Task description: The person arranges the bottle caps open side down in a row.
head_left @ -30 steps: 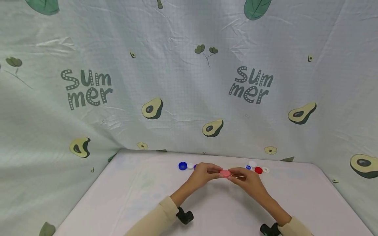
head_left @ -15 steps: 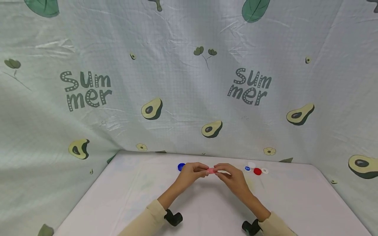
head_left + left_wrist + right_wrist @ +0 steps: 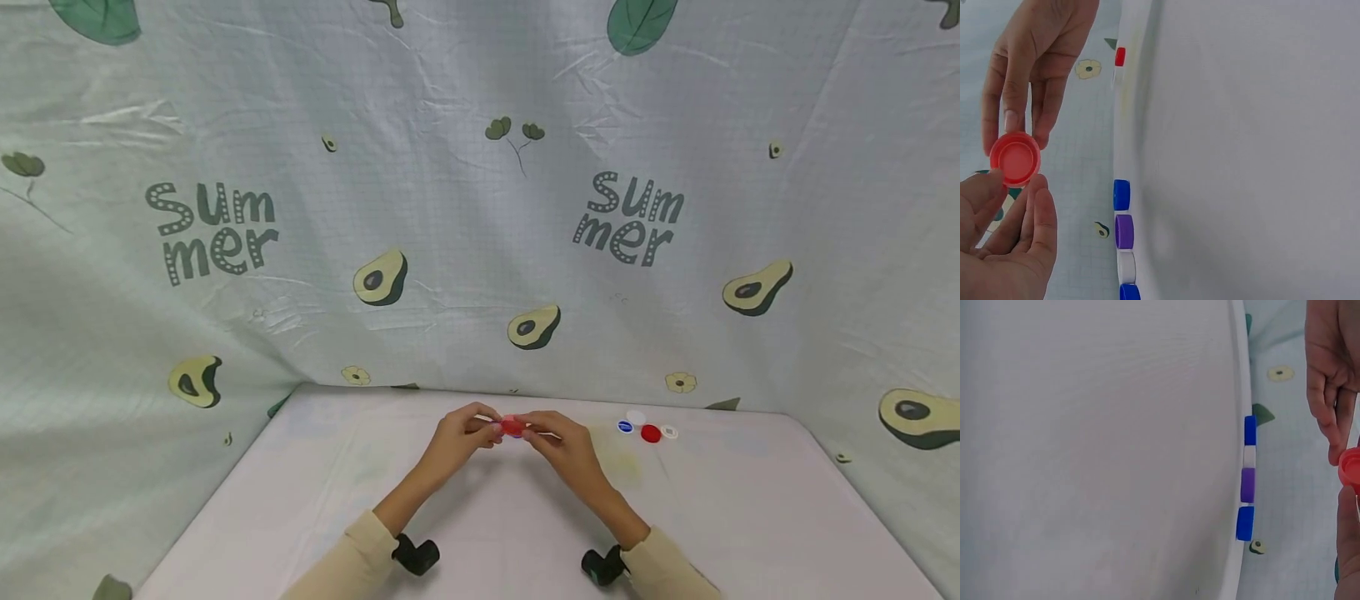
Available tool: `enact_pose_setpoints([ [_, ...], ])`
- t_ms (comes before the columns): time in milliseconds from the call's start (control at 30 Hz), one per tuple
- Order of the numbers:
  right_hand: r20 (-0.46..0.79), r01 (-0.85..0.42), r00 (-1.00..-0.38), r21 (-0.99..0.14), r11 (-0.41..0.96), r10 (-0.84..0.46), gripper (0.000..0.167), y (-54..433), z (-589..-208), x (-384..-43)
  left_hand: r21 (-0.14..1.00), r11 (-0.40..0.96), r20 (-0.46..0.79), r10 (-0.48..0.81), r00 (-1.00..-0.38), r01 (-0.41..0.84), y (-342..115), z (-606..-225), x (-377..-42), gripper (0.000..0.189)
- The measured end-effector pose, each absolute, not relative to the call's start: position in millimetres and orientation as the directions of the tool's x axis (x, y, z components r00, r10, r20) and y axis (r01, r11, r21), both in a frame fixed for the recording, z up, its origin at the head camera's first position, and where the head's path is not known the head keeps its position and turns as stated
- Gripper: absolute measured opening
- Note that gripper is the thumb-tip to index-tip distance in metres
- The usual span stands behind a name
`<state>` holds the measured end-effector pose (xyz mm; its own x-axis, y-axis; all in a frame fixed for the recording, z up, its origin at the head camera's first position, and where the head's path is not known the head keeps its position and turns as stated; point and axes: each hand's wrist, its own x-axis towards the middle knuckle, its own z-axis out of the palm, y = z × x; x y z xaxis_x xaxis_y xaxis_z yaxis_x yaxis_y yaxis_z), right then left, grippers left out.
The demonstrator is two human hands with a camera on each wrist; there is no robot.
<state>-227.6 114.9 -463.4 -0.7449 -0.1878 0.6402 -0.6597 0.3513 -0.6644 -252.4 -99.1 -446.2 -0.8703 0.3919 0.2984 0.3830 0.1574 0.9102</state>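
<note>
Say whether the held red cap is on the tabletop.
Off it: the left hand and right hand hold the cap up, apart from the tabletop in both wrist views.

Round red cap (image 3: 1016, 160), raised rim, hollow face showing. Pinched above worktop (image 3: 517, 533) between left hand (image 3: 455, 437) and right hand (image 3: 564, 446).

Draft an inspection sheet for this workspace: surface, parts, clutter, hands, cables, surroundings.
Surface: white table, faint yellowish patch.
Parts: reddish cap, held up; row of blue, purple and white caps and group of red, white and blue caps near the far edge.
Clutter: nothing seen beyond caps.
Hands: left hand and right hand both grip the reddish cap.
Cables: nothing seen.
Surroundings: backdrop sheet, avocado prints and lettering.
</note>
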Motion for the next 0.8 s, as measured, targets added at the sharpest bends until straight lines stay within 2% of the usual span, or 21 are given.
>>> enact_pose_setpoints([
  [167,0.605,-0.613,-0.783,-0.709,0.349,-0.146,0.042,108,-477,-240,0.878,0.205,0.336,0.382,-0.861,0.433,-107,-451,-255,0.032],
  [300,0.525,-0.532,-0.843,-0.784,0.32,-0.114,0.04,99,-477,-243,0.822,0.287,0.39,0.343,-0.854,0.491,-111,-454,-257,0.038],
  [433,0.478,-0.481,-0.873,-0.816,0.321,-0.095,0.037,89,-473,-244,0.773,0.358,0.435,0.302,-0.848,0.524,-115,-453,-257,0.04],
  [633,0.429,-0.435,-0.899,-0.86,0.267,-0.084,0.034,81,-472,-247,0.759,0.363,0.459,0.29,-0.84,0.541,-119,-456,-259,0.041],
  [800,0.366,-0.377,-0.926,-0.911,0.168,-0.097,0.036,78,-471,-249,0.754,0.373,0.47,0.269,-0.841,0.541,-122,-457,-260,0.042],
])
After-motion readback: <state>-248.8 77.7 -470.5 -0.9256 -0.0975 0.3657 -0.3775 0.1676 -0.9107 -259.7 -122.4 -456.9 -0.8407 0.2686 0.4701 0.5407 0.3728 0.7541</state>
